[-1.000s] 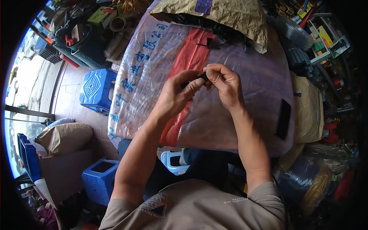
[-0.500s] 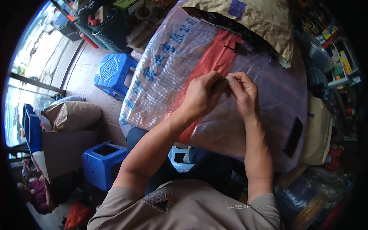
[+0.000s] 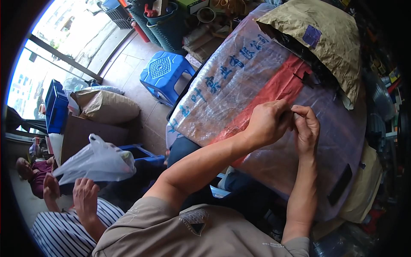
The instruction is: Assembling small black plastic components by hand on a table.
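My left hand (image 3: 269,122) and my right hand (image 3: 307,128) meet fingertip to fingertip over a woven plastic sheet (image 3: 239,85) with a red stripe and blue print. Both pinch a small dark part (image 3: 292,115) between them; most of it is hidden by the fingers. A brown paper sack (image 3: 319,40) lies open at the sheet's far end, with small black pieces (image 3: 306,79) spilling from its mouth. A flat black rectangular object (image 3: 340,185) rests on the sheet near my right forearm.
A blue plastic stool (image 3: 165,73) stands left of the sheet, a second blue stool (image 3: 141,153) nearer me. A person in a striped shirt (image 3: 64,229) at lower left holds a clear plastic bag (image 3: 96,162). A tan sack (image 3: 105,106) and green baskets (image 3: 165,19) lie beyond.
The view has swung left and down, bringing in the person with the plastic bag. My hands stay together on the small dark part, slightly farther right in the picture.
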A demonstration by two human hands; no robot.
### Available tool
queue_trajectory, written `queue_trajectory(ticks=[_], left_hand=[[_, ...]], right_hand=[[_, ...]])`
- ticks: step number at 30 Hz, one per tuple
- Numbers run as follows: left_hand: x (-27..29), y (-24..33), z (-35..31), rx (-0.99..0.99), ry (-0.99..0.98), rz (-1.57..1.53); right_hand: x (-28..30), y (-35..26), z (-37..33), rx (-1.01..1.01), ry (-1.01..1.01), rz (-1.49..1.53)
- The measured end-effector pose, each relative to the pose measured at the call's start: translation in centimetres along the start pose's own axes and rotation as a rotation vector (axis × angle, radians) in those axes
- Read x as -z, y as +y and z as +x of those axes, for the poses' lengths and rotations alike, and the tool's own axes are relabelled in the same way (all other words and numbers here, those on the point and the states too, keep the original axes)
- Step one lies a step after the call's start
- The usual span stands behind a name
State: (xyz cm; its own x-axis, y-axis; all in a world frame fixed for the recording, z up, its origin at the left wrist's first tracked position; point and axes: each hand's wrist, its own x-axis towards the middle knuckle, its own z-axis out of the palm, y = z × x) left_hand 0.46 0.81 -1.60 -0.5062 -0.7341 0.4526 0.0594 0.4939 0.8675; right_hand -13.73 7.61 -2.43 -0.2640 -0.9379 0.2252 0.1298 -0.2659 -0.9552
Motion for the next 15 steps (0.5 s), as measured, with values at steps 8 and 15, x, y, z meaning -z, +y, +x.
queue_trajectory(ticks=[8, 15], left_hand=[[2.6, 1.5, 1.0, 0.640, -0.273, -0.666], [1.7, -0.6, 0.6, 0.022, -0.289, -0.019]], right_hand=[[1.3, -1.6, -0.3, -0.091, -0.097, -0.163], [2.1, -2.1, -0.6, -0.137, -0.110, -0.231]])
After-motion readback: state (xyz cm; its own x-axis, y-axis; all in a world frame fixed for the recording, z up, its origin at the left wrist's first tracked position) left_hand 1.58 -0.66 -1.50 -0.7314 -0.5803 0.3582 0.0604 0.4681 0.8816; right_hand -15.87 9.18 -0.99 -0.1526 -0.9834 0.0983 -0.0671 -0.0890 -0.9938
